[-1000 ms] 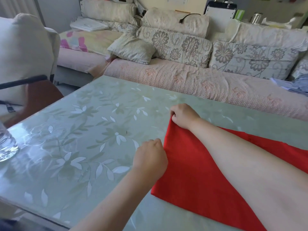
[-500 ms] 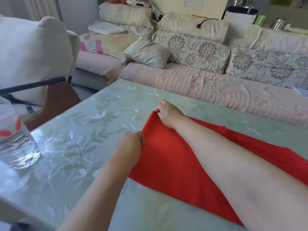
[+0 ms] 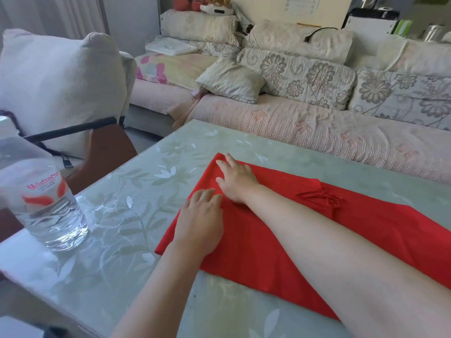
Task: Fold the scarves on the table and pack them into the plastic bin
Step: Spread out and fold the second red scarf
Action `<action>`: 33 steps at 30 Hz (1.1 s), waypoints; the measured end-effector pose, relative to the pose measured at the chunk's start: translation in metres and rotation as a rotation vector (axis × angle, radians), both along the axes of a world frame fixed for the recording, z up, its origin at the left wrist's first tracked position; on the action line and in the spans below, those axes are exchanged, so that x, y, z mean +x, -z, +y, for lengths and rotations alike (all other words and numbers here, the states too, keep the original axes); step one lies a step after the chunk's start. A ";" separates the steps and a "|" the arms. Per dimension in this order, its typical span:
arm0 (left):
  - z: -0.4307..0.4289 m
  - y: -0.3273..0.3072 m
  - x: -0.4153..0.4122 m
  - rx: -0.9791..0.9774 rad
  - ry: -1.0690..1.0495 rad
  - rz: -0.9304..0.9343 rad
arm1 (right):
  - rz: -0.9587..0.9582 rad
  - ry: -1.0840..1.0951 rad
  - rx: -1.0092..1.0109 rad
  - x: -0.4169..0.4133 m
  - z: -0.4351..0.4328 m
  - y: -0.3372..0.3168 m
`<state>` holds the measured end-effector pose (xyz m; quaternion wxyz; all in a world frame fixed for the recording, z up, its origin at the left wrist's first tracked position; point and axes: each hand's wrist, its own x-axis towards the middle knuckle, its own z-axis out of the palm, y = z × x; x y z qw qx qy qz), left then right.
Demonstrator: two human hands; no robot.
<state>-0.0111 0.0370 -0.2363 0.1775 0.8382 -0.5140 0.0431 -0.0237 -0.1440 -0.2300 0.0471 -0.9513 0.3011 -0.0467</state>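
The left grip (image 3: pixel 200 224) and right grip (image 3: pixel 236 182), fingers spread, press flat on the red scarf (image 3: pixel 244 254) lying under them on the bench (image 3: pixel 122 215). On that glossy top (it looks slick) the cloth may slide under a push, skewing the fold's edges.

Matt red cloth scarf (image 3: pixel 280 252) on a glossy table (image 3: pixel 117 215); clear plastic bottle (image 3: pixel 41 203).

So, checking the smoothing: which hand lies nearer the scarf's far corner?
The right hand, flat at the far corner of the red scarf; the left hand lies flat nearer the person, by the left edge.
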 end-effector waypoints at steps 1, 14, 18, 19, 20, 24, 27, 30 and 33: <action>0.000 0.004 -0.004 0.066 0.026 0.042 | -0.006 0.051 -0.011 -0.009 0.001 0.002; -0.016 -0.015 -0.041 0.218 -0.053 -0.001 | -0.026 0.132 0.145 -0.115 0.015 -0.016; -0.034 -0.032 -0.086 0.120 0.119 0.046 | -0.083 0.135 0.138 -0.188 0.021 -0.025; -0.039 -0.035 -0.098 0.108 0.171 0.083 | -0.088 0.151 0.135 -0.211 0.020 -0.027; -0.043 -0.038 -0.111 0.097 0.219 0.128 | -0.085 0.170 0.131 -0.235 0.020 -0.028; -0.060 -0.048 -0.168 0.052 0.400 0.218 | -0.060 0.275 0.118 -0.333 0.017 -0.031; -0.069 -0.053 -0.211 0.059 0.532 0.199 | -0.065 0.355 0.118 -0.400 0.017 -0.034; -0.077 -0.052 -0.254 0.100 0.639 0.179 | -0.063 0.414 0.098 -0.458 0.020 -0.038; -0.084 -0.045 -0.291 0.183 0.739 0.133 | 0.006 0.432 0.123 -0.501 0.021 -0.046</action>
